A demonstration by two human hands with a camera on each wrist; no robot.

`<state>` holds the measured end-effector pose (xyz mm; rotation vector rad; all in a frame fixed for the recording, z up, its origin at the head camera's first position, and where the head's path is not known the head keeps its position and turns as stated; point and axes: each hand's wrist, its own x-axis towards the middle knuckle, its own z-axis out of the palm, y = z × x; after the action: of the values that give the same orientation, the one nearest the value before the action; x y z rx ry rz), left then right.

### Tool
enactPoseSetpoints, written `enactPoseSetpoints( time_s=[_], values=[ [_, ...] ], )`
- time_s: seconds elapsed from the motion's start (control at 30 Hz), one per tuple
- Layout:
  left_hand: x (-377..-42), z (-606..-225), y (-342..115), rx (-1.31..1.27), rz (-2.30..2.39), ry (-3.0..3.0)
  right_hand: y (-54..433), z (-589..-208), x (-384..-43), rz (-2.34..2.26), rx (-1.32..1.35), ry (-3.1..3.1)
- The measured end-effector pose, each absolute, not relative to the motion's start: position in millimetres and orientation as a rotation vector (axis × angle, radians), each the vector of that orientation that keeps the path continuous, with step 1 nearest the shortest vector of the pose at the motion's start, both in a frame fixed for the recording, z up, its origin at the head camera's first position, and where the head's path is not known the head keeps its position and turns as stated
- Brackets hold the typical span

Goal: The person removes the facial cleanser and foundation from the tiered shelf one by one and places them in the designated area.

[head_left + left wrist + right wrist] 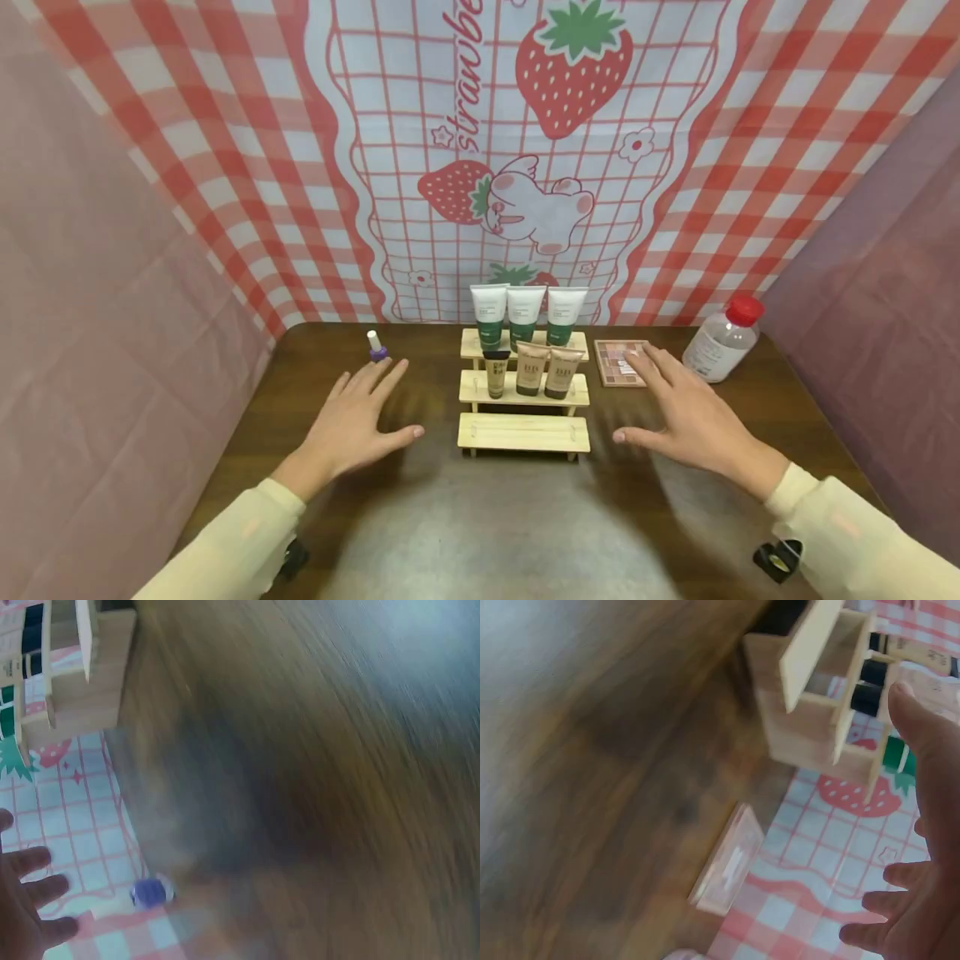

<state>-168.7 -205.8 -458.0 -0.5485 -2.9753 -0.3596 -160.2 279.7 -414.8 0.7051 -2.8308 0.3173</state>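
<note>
My left hand [348, 429] hovers over the left part of the table with fingers spread and nothing in it. Just beyond its fingertips stands a small purple bottle [378, 353] with a white cap. On the other side, my right hand [693, 417] is spread too and holds nothing; its fingertips overlap a flat makeup palette [617, 375] in the head view. Between the hands is a three-step wooden rack [523, 432]. Three white-and-green tubes [526, 315] stand on its top step. The middle step carries two beige tubes [531, 371] and a smaller gold tube with a black top [496, 375].
A clear bottle [720, 343] with a red cap stands at the back right of the dark wooden table [495, 533]. Behind the table hangs a red-checked strawberry cloth [540, 200]. Pinkish cloths [97, 333] close off both sides.
</note>
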Motion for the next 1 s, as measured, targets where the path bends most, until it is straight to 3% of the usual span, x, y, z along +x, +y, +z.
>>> enactPoseSetpoints(
  time_s=[0.37,1.0],
  values=[
    [-180.0,-462.9,-163.8,-0.316,-1.303,-2.999,247.3,-396.4,-181.8,0.729,0.717,-2.684],
    [-181.4,-487.2,-133.5,-0.192,-2.048,-2.790,226.0,-404.3,-194.8,1.196,0.561,-2.706]
  ],
)
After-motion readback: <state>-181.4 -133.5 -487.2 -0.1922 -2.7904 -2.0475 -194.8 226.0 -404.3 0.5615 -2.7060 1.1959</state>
